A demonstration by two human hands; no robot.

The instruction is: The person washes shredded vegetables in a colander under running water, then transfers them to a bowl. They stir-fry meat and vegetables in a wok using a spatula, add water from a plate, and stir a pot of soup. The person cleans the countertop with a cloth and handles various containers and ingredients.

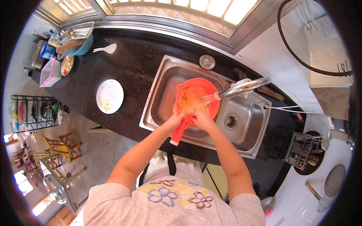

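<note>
Sink: the double-basin stainless-steel sink [163, 96] is set in the black stone surface [139, 49].
Bowl: the round red plastic bowl with a straight handle [200, 83] is over the left basin of the sink, its handle directed to the person; probably this lets spilled water go into the basin. I cannot tell if it has holes.
Shreds: the thin orange vegetable shreds [187, 98] lie inside this bowl, above the sink.
Left hand: it [180, 119] holds the bowl where handle and rim meet, seemingly to keep it steady.
Right hand: it [200, 118] reaches over the near rim, with bent fingers at the shreds; the fingertips are hidden, so I cannot tell if it grips.
Faucet: the curved chrome faucet [247, 86] stands behind the sink, its spout above the bowl, so water can reach the shreds.
Plate: the round white plate [113, 92] sits left of the sink, perhaps to stay away from splashes.
</note>
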